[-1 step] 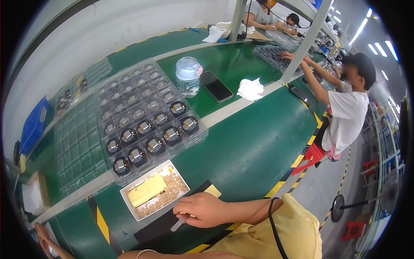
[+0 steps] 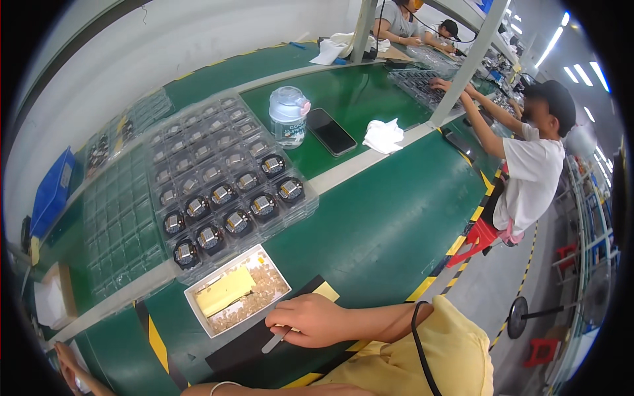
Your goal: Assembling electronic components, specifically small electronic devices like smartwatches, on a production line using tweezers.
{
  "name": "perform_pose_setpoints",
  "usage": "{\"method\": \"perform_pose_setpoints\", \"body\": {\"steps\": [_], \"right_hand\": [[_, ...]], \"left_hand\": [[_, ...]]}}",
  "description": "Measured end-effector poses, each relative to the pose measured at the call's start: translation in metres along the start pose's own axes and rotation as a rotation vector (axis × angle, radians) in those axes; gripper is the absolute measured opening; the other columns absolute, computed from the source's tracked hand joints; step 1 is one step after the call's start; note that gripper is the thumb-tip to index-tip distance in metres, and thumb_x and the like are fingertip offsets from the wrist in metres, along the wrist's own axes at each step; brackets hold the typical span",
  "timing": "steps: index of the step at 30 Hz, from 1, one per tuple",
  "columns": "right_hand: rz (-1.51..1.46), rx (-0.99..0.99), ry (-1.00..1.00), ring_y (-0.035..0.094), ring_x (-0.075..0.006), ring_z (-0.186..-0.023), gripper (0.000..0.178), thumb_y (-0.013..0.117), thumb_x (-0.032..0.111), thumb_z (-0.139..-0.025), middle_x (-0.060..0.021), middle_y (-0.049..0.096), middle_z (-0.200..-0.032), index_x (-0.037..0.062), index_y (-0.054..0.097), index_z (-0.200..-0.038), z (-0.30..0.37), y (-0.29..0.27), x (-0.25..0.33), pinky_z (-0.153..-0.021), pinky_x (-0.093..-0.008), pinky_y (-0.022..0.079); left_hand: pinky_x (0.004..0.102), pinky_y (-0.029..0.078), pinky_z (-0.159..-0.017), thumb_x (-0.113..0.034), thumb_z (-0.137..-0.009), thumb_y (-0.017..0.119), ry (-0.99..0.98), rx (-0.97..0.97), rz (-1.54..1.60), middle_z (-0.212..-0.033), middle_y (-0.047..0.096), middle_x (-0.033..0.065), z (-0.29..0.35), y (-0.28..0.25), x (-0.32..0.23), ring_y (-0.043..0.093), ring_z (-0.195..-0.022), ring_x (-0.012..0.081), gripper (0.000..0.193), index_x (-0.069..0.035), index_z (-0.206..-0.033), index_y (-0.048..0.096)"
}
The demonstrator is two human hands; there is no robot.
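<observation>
Right hand (image 2: 307, 321) grips a slim metal tool (image 2: 272, 343).

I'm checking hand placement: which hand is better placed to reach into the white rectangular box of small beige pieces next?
Probably the right hand: it holds a flat silver metal tool just beside the white rectangular box. The left hand is out of view; only the left forearm shows.

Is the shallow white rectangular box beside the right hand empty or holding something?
Holding something: a yellow rectangular piece and many small beige bits show inside the box.
</observation>
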State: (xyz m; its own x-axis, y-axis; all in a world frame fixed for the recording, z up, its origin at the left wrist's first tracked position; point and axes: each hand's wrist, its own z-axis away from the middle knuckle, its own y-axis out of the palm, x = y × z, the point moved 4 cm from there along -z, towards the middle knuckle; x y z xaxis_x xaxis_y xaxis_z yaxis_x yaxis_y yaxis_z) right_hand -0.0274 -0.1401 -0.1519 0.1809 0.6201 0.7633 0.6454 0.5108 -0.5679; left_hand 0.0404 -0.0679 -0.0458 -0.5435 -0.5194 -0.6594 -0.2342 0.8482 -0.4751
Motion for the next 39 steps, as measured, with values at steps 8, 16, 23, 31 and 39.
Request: {"method": "perform_pose_setpoints", "body": {"steps": [8, 16, 23, 31, 39], "right_hand": [[-0.006, -0.019, -0.01, 0.058, -0.0261, -0.064, 0.014, 0.06, 0.007, -0.078, -0.005, 0.056, -0.073, 0.0094, 0.053, -0.09, -0.0023, 0.0001, 0.001, -0.055, -0.0364, 0.045], [-0.01, -0.007, -0.001, 0.058, -0.0262, -0.064, 0.011, 0.06, 0.008, -0.079, -0.0052, 0.056, -0.074, 0.0092, 0.054, -0.089, -0.0011, 0.0004, -0.0007, -0.055, -0.0364, 0.046], [0.0, 0.001, 0.009, 0.058, -0.0265, -0.066, 0.01, 0.06, 0.01, -0.08, -0.0054, 0.056, -0.078, 0.0094, 0.054, -0.089, 0.0004, 0.002, 0.0003, -0.057, -0.0369, 0.046], [-0.01, -0.026, -0.024, 0.058, -0.0264, -0.068, 0.01, 0.059, 0.01, -0.082, -0.006, 0.056, -0.078, 0.0083, 0.053, -0.09, 0.0014, 0.0012, 0.0001, -0.057, -0.0367, 0.046], [-0.005, -0.009, -0.027, 0.058, -0.0268, -0.068, 0.01, 0.059, 0.01, -0.082, -0.0069, 0.055, -0.077, 0.0076, 0.053, -0.089, 0.0009, 0.0019, 0.0006, -0.058, -0.0368, 0.047]], "left_hand": [[0.0414, 0.034, -0.098, -0.025, -0.095, 0.043, 0.046, 0.002, -0.122, -0.13, 0.045, 0.0125, 0.0001, -0.0011, -0.0012, 0.042, -0.117, 0.0302, 0.038, -0.004, -0.124, 0.054], [0.0424, 0.031, -0.1, -0.022, -0.094, 0.044, 0.003, 0.093, -0.136, -0.13, 0.045, 0.0134, -0.0028, -0.0002, 0.0026, 0.039, -0.118, 0.0323, 0.037, -0.003, -0.125, 0.053], [0.0442, 0.03, -0.1, -0.022, -0.094, 0.043, 0.077, 0.073, -0.092, -0.13, 0.044, 0.0145, -0.0036, 0.0032, 0.0062, 0.038, -0.118, 0.0342, 0.038, -0.004, -0.126, 0.051], [0.0437, 0.029, -0.101, -0.023, -0.093, 0.043, 0.053, 0.122, -0.052, -0.132, 0.042, 0.0142, -0.0072, 0.0015, 0.0075, 0.036, -0.12, 0.0344, 0.039, -0.005, -0.128, 0.05], [0.0455, 0.028, -0.102, -0.022, -0.094, 0.043, -0.013, 0.187, -0.024, -0.133, 0.041, 0.0145, -0.0076, 0.003, 0.0065, 0.034, -0.121, 0.0367, 0.039, -0.007, -0.13, 0.049]]}}
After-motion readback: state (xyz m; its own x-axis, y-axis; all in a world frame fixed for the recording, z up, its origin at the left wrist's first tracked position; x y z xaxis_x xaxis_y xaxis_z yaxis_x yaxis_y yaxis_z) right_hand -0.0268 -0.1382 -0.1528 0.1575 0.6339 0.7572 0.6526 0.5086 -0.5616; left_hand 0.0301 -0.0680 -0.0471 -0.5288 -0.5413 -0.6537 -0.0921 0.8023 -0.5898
